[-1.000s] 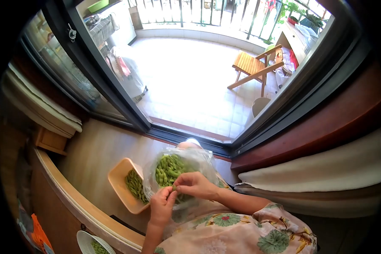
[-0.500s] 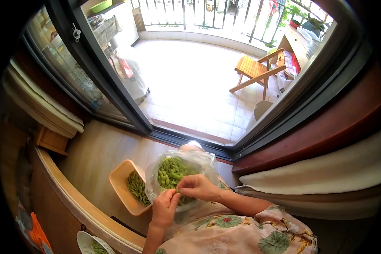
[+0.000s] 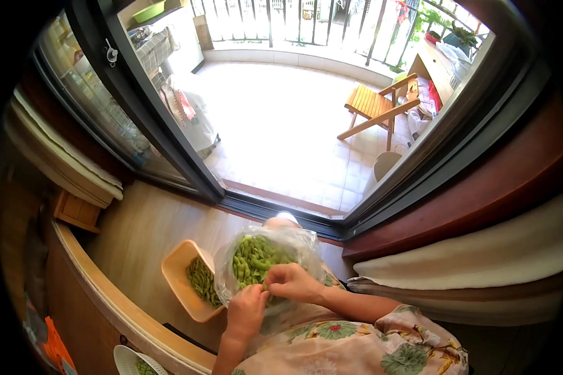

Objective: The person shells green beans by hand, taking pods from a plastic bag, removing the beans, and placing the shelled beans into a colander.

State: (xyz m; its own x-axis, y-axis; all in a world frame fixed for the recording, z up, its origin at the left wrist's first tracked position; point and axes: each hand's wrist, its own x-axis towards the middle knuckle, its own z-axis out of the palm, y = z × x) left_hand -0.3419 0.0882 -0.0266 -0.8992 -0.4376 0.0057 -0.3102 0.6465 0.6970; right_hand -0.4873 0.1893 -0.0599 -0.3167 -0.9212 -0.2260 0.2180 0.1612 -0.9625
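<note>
1. Closely pinched, the left hand [image 3: 246, 307] and right hand [image 3: 294, 283] meet fingertip to fingertip on what looks like a small green bean pod [image 3: 266, 287], mostly hidden from me.
2. Just beyond, a clear, crinkled plastic bag [image 3: 303, 242] holds plump green pods [image 3: 250, 259].
3. Left of it sits a peach-coloured plastic tub [image 3: 176, 275] of darker green pods [image 3: 201, 281].
4. Farther out, a white slotted basket [image 3: 124, 357].

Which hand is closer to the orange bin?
Left. The left hand is at the bag's near edge, on the side toward the bin; the right hand is farther from it, over the bag.
</note>
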